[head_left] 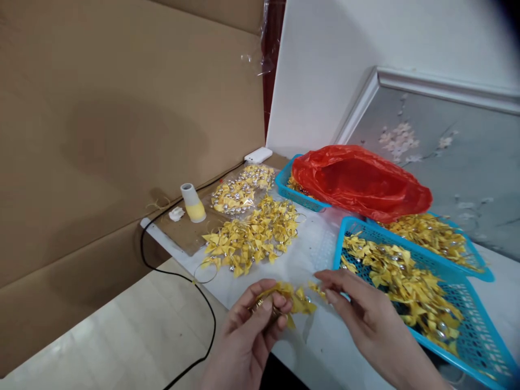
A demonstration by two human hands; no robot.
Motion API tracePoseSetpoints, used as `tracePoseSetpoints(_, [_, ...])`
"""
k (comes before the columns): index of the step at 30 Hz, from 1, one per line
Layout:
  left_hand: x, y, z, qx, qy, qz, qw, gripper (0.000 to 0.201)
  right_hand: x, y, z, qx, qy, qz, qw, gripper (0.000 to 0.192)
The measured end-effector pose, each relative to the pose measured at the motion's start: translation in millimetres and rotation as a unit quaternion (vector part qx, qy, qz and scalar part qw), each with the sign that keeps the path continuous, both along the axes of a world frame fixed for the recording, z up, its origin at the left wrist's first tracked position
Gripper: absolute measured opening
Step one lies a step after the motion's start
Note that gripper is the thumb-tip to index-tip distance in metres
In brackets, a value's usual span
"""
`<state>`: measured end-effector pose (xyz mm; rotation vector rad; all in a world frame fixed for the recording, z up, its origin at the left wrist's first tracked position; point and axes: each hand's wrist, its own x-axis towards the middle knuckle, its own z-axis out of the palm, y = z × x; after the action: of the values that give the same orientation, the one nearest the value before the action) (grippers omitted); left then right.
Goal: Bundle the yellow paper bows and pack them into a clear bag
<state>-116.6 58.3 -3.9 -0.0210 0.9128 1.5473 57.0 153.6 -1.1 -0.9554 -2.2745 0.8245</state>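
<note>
My left hand (pixel 260 319) is closed around a bunch of yellow ribbon ornaments (pixel 298 300). A stack of thin brass-coloured rings shows between its thumb and fingers, and the ribbon ends stick out to the right. Just beside it, my right hand (pixel 365 309) has thumb and forefinger close together at a small yellow ribbon piece (pixel 318 290). The fingertips partly hide that piece. Behind my hands, a loose pile of yellow ribbon ornaments (pixel 254 235) with silver beads and thin rings lies on the white table (pixel 312 238).
A blue basket (pixel 483 325) of yellow ornaments stands right, with more baskets behind. A red plastic bag (pixel 361 181) covers part of these. At the back left are a bagged bundle (pixel 233 195), a grey-and-yellow cone (pixel 193 205), a white device (pixel 258 155) and a black cable (pixel 205 298).
</note>
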Motion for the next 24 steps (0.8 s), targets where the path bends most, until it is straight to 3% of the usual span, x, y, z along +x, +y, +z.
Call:
tracePoseSetpoints(4, [-2, -2, 1.7, 0.023, 0.03, 0.011, 0.999, 0.019, -2, -5, -4.2, 0.037, -0.056, 0.064, 0.996, 0.03])
tracePoseSetpoints(10, [-3, -4, -1.2, 0.026, 0.044, 0.004, 0.999, 0.019, -23, -16, -26.3, 0.118, -0.145, 0.055, 0.981, 0.051])
tracePoseSetpoints(13, [-4, -7, -0.7, 0.026, 0.066, -0.01, 0.997, 0.018, -29, -12, -30.5, 0.098, -0.12, 0.031, 0.987, 0.052])
tracePoseSetpoints(19, [0, -8, 0.2, 0.008, 0.056, -0.071, 0.996, 0.022, -30, -9, -12.9, 0.008, 0.006, -0.027, 1.0, 0.045])
tracePoseSetpoints(24, [7, -1, -7.6, 0.037, -0.013, -0.07, 0.997, 0.018, -36, -30, -7.4, 0.069, -0.029, 0.036, 0.997, 0.055])
